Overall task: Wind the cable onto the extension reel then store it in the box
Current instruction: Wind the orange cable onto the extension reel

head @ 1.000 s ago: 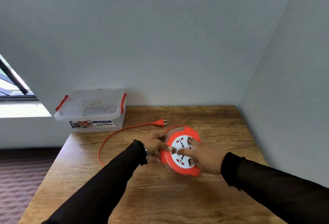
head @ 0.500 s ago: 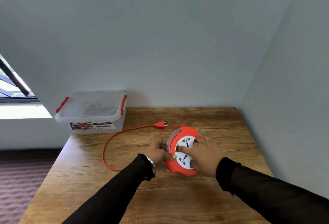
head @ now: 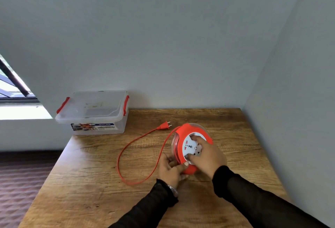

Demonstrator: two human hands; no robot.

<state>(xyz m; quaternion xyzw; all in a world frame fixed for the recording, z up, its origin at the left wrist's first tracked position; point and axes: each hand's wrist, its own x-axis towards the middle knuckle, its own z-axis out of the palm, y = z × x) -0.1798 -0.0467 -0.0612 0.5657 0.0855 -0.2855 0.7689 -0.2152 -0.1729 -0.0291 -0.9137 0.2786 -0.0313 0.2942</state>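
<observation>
Extension reel (head: 183, 135) is tipped up on its edge on the table (head: 90, 191), right of centre. Left hand (head: 170, 168) grips its lower rim; right hand (head: 208, 155) has fingers and thumb clamped across the white socket face. Loose cable (head: 118, 162) loops on the table to the left, with the plug (head: 164, 125) near the lidded box (head: 97, 128) at the back-left corner.

A wooden table (head: 90, 182) fills the lower centre; pale walls (head: 163, 37) meet at right; a window (head: 10, 86) sits left above brown floor (head: 21, 182).
</observation>
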